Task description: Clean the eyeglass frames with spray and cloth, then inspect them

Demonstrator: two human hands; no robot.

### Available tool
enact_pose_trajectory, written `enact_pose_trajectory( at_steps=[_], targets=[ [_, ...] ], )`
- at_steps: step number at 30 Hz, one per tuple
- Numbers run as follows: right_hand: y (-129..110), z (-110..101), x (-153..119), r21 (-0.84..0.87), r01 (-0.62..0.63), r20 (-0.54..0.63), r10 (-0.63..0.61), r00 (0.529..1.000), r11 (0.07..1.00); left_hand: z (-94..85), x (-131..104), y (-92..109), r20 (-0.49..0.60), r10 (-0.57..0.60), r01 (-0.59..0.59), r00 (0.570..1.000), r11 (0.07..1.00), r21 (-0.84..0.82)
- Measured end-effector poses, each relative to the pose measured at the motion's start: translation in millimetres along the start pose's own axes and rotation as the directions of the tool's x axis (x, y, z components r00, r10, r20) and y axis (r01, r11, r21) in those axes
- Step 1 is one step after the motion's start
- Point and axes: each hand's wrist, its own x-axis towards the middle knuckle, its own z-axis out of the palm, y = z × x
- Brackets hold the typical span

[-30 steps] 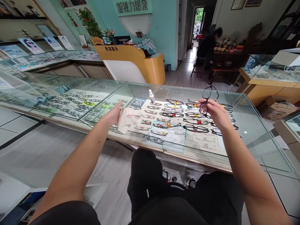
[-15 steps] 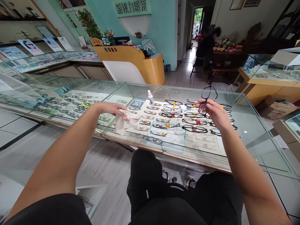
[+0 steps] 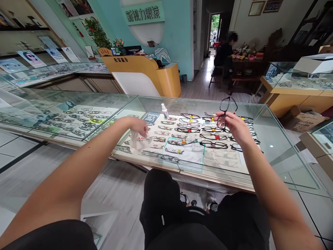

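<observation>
My left hand is closed on a pale cloth with red print, which hangs down over the left part of the glass display case. Raised above the case's right part, my right hand pinches a pair of dark-framed glasses. Its lenses stand one above the other. Between my hands, a small white spray bottle stands near a dark blue card. Several glasses frames lie in rows below my right hand, some with red or yellow tags.
Across the floor stands a yellow and white counter. A person sits at a dark table at the back. To the right are another display case and a cardboard box.
My left hand has moved slightly right, its fingers now curled more tightly, and the cloth hangs bunched below. My right hand still holds the glasses. The view has shifted a little.
</observation>
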Motion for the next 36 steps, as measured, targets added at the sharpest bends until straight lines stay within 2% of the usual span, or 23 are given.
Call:
enact_pose_trajectory(
  at_steps=[2,3,4,5,7,9,11,13,15,17,20,22,27,29,30,32,33,34,36],
  targets=[
    [-1,0,0,-0.013,-0.004,0.012,0.004,1.000,1.000,-9.3,-16,11,0.205,-0.082,0.052,0.975,0.988,0.146],
    [-1,0,-1,-0.016,-0.005,0.018,0.005,1.000,1.000,-15.2,-25,18,0.363,-0.139,0.047,0.921,0.967,0.250],
    [-1,0,-1,-0.016,-0.005,0.022,0.005,1.000,1.000,-21.3,-35,27,0.431,-0.160,0.040,0.888,0.961,0.273],
    [-1,0,-1,-0.013,-0.004,0.025,0.004,1.000,1.000,-27.2,-44,36,0.457,-0.159,0.035,0.875,0.963,0.268],
    [-1,0,-2,0.004,0.001,0.027,-0.002,1.000,1.000,-36.7,-60,56,0.482,-0.075,-0.018,0.873,0.982,0.186],
    [-1,-1,-2,0.025,0.006,0.024,-0.006,1.000,1.000,-41.0,-71,78,0.433,0.033,-0.079,0.901,0.993,0.089],
    [0,-2,-1,0.043,0.009,0.016,-0.010,1.000,0.999,-38.8,-79,99,0.321,0.129,-0.124,0.938,0.992,-0.037],
    [0,-3,-1,0.056,0.014,0.007,-0.014,1.000,0.998,-30.4,-83,118,0.205,0.195,-0.155,0.959,0.968,-0.198],
    [0,-4,0,0.063,0.018,0.002,-0.018,1.000,0.998,-17.1,-86,135,0.109,0.260,-0.212,0.960,0.922,-0.324],
    [-2,-5,0,0.071,0.026,-0.003,-0.026,1.000,0.997,-0.3,-88,149,0.005,0.322,-0.298,0.947,0.881,-0.367],
    [-4,-5,1,0.113,0.045,-0.019,-0.043,0.999,0.993,29.0,-85,164,-0.158,0.391,-0.422,0.906,0.857,-0.295],
    [-6,-4,1,0.155,0.054,-0.025,-0.051,0.998,0.986,50.5,-79,171,-0.216,0.415,-0.462,0.884,0.845,-0.268],
    [-9,-3,1,0.223,0.053,-0.018,-0.050,0.999,0.973,109.0,-61,189,-0.330,0.451,-0.552,0.829,0.749,-0.365],
    [-9,-2,1,0.245,0.066,-0.015,-0.064,0.998,0.967,130.6,-58,196,-0.419,0.498,-0.631,0.759,0.721,-0.287],
    [-10,-2,1,0.255,0.070,-0.016,-0.068,0.998,0.964,139.8,-58,199,-0.483,0.534,-0.682,0.694,0.703,-0.201],
    [-12,-1,1,0.270,0.065,-0.024,-0.061,0.998,0.961,153.4,-59,204,-0.589,0.613,-0.753,0.528,0.658,0.010],
    [-12,0,2,0.277,0.060,-0.029,-0.054,0.998,0.959,157.9,-60,207,-0.613,0.651,-0.770,0.448,0.629,0.105],
    [-13,0,2,0.282,0.055,-0.033,-0.048,0.998,0.958,161.0,-62,209,-0.612,0.690,-0.783,0.387,0.596,0.177],
    [-14,0,2,0.289,0.051,-0.031,-0.043,0.999,0.956,164.3,-64,213,-0.574,0.751,-0.815,0.326,0.531,0.231]
  ],
)
